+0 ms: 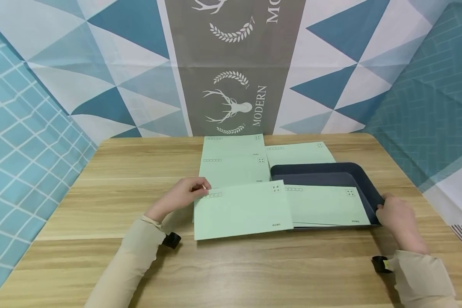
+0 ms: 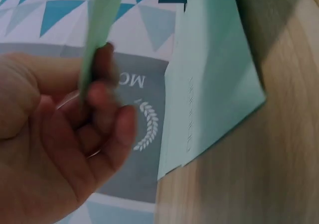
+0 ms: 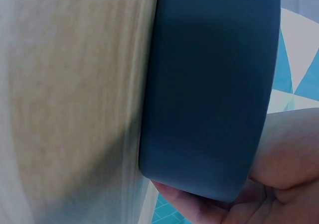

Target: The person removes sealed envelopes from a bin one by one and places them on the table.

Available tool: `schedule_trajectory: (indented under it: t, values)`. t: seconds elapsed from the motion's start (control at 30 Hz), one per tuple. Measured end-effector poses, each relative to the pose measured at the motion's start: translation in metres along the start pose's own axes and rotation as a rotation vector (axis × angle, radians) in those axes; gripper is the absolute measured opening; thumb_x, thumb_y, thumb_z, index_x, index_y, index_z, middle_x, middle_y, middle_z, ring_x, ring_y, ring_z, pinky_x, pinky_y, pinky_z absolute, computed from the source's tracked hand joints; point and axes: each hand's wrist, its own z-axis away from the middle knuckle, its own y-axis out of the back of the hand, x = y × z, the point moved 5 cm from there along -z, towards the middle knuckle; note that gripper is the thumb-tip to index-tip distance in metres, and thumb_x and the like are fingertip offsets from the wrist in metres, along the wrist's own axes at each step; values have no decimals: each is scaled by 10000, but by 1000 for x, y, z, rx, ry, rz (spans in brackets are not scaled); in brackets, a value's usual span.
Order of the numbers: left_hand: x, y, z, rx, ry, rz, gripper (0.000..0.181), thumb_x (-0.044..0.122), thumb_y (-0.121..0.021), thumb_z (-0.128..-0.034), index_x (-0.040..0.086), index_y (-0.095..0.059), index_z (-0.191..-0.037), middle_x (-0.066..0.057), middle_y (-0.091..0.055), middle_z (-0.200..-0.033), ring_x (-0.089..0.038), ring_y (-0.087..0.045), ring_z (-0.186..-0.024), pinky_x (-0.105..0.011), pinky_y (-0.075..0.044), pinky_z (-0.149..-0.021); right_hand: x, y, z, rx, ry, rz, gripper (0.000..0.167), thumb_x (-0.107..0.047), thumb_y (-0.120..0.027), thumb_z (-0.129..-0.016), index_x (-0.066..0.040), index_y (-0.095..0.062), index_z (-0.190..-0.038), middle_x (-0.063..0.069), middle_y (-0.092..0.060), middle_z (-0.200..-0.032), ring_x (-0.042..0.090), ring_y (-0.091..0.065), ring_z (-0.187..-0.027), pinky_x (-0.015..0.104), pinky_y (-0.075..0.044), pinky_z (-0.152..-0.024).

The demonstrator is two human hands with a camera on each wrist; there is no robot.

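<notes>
My left hand point(image 1: 185, 194) pinches a pale green envelope point(image 1: 242, 214) by its upper left edge. In the left wrist view the thumb and fingers point(image 2: 107, 104) hold that envelope point(image 2: 104, 20) on edge, raised off the table. Its right end overlaps the front left of a dark blue tray point(image 1: 356, 171). Inside the tray lies another green envelope point(image 1: 327, 207), with the edge of at least one more showing beneath. My right hand point(image 1: 398, 216) grips the tray's right side. The right wrist view shows the tray wall point(image 3: 209, 94) with fingers point(image 3: 184, 204) round its end.
Behind the held envelope, green envelopes point(image 1: 235, 169) lie overlapping on the wooden table point(image 1: 138, 196). One more envelope point(image 1: 300, 153) lies behind the tray, partly covered by it. A patterned cloth point(image 1: 235, 98) hangs along the table's back edge.
</notes>
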Motion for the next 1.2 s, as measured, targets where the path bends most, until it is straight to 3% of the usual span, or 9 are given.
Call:
schedule_trajectory:
  t: [0.2, 0.4, 0.77, 1.07, 1.2]
  values:
    - [-4, -2, 11, -206, 8, 2, 105, 60, -519, -909, 116, -605, -886, 25, -502, -714, -110, -397, -633, -231, -366, -585, 1, 0, -1, 1, -8, 5, 325, -8, -478, -790, 234, -453, -1005, 413, -522, -882, 548, -492, -733, 533, -403, -596]
    - [-5, -6, 14, -308, 38, -73, 95, 95, -540, -903, 151, -601, -856, 32, -480, -746, -126, -433, -699, -261, -395, -644, 4, -2, 0, 9, -15, 4, 312, -5, -481, -786, 225, -457, -995, 412, -521, -875, 547, -492, -730, 527, -401, -584]
    - [0, -20, 18, -362, 134, -173, 29, 150, -616, -856, 124, -621, -844, 68, -548, -713, -104, -471, -672, -271, -401, -647, 2, -1, -1, 34, 12, -1, 293, 1, -482, -781, 222, -462, -972, 405, -523, -832, 542, -494, -696, 533, -400, -571]
    - [5, -29, 17, -383, 112, -265, 87, 103, -640, -825, 157, -593, -775, 82, -544, -714, -96, -460, -679, -248, -390, -638, 3, -3, -1, 23, 12, 5, 307, -3, -482, -780, 228, -460, -981, 412, -522, -850, 543, -495, -697, 531, -404, -570]
    - [4, -31, 16, -371, 131, -282, 129, 98, -657, -811, 161, -570, -741, 75, -517, -712, -106, -447, -683, -252, -379, -635, 4, -4, -1, 21, 10, 5, 312, -4, -483, -778, 230, -459, -983, 413, -521, -850, 536, -498, -690, 526, -403, -562]
